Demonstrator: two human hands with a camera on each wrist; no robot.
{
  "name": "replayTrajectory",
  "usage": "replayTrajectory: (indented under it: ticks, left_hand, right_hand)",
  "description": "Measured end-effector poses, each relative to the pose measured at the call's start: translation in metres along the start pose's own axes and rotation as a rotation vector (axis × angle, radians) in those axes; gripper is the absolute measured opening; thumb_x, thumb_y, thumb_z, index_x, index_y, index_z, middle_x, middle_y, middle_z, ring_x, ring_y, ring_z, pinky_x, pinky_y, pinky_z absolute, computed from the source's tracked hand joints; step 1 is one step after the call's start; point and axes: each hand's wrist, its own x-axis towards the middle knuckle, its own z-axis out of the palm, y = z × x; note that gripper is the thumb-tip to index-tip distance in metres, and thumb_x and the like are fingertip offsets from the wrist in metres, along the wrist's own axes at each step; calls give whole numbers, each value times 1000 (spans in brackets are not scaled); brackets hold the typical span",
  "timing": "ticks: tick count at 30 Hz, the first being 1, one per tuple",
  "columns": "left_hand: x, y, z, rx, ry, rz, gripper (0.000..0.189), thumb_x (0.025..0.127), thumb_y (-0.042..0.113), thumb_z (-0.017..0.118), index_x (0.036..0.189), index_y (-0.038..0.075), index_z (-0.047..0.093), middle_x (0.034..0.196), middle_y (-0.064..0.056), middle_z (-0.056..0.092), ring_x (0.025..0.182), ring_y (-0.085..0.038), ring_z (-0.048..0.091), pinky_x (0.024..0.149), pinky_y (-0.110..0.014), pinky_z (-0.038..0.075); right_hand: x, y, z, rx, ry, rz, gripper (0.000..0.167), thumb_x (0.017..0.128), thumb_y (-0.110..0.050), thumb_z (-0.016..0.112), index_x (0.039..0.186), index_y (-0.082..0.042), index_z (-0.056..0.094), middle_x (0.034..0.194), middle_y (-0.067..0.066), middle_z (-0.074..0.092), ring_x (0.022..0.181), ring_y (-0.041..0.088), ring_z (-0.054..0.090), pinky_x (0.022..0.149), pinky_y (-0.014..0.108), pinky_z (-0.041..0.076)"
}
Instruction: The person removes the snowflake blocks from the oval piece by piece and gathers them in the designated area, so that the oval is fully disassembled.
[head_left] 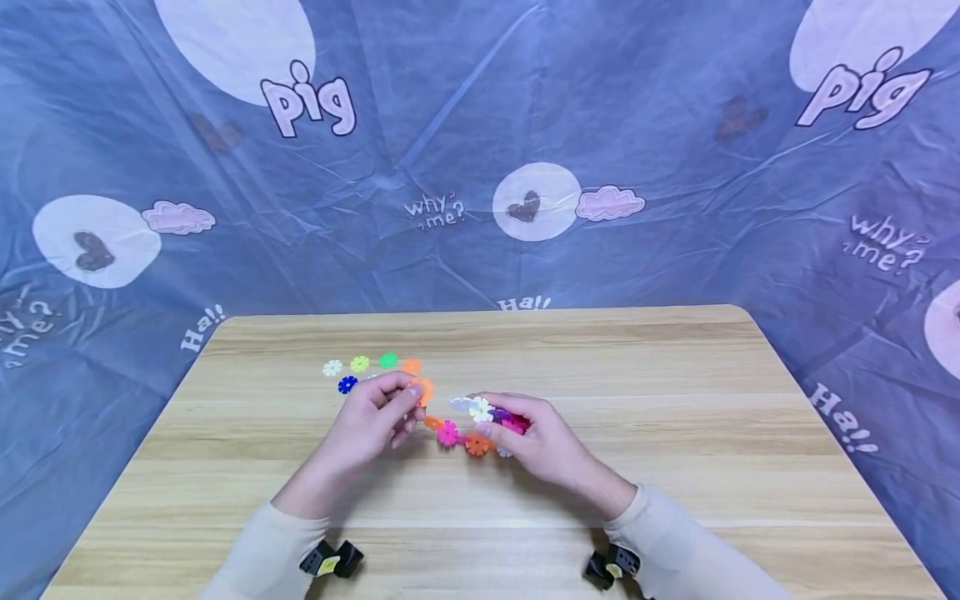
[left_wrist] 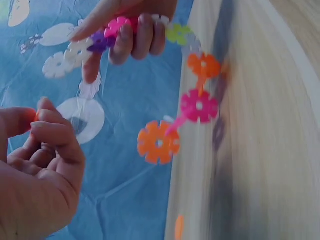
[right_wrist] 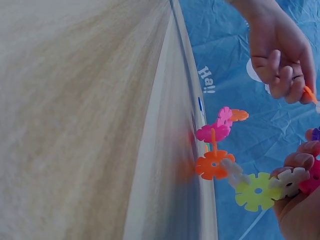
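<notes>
Between thumb and forefinger, my left hand [head_left: 363, 429] pinches an orange flower-shaped interlocking disc [head_left: 426, 392]. To its right, my right hand [head_left: 540, 442] grips a chain of such discs joined edge to edge. A white disc [head_left: 481, 409] and a paler one [head_left: 460, 404] stick out past its fingertips toward the left hand. Below the hands the chain's other end hangs in a curve, with a yellow disc [right_wrist: 258, 191], an orange disc [head_left: 477, 445], a pink disc [head_left: 447, 433] and an orange end disc [left_wrist: 158, 142]. The right fingers cover part of the chain's middle.
Loose discs lie on the wooden table [head_left: 637, 358] beyond the left hand: white [head_left: 332, 367], yellow [head_left: 360, 364], green [head_left: 387, 360], orange [head_left: 412, 366] and dark blue [head_left: 347, 384]. A blue printed cloth [head_left: 465, 108] hangs behind. Each wrist carries a small black camera [head_left: 330, 559].
</notes>
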Motion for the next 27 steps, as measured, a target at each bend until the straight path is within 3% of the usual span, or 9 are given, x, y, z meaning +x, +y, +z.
replayTrajectory:
  ticks: [6, 10, 14, 19, 27]
  left_hand:
    - [-9, -4, -17, 197, -38, -11, 18, 107, 14, 49, 104, 2, 63, 73, -13, 57, 52, -15, 47, 45, -25, 42]
    - [-13, -8, -29, 292, 3, -52, 16, 102, 7, 57, 115, 3, 64, 81, -16, 63, 60, -22, 57, 49, -27, 48]
    - [-16, -10, -40, 277, 66, -43, 27, 95, -1, 64, 122, -3, 60, 91, -20, 67, 73, -29, 65, 55, -27, 52]
    - [-20, -14, -54, 283, 133, -53, 27, 92, -4, 68, 117, -5, 58, 91, -20, 69, 73, -24, 66, 56, -28, 53]
    - [-25, -20, -68, 349, 153, -108, 32, 92, -3, 67, 122, -6, 57, 95, -18, 70, 78, -27, 67, 59, -33, 57]
  right_hand:
    - [1, 0, 0, -10, 2, -2, 41, 93, -26, 73, 133, -16, 66, 100, 3, 69, 63, 14, 59, 54, 27, 53]
    - [1, -1, 0, -14, 7, -13, 41, 93, -25, 73, 132, -15, 66, 102, 3, 69, 64, 12, 58, 55, 26, 53]
    - [1, -1, 0, -10, 9, -13, 40, 93, -24, 73, 132, -15, 66, 105, 3, 70, 67, 12, 58, 56, 26, 53]
    - [1, 0, 0, -7, 9, -9, 39, 93, -24, 73, 131, -17, 67, 107, 3, 70, 68, 13, 58, 57, 26, 53]
    - [1, 0, 0, -4, 2, 1, 41, 93, -25, 73, 133, -15, 65, 106, 4, 69, 68, 13, 59, 57, 26, 54]
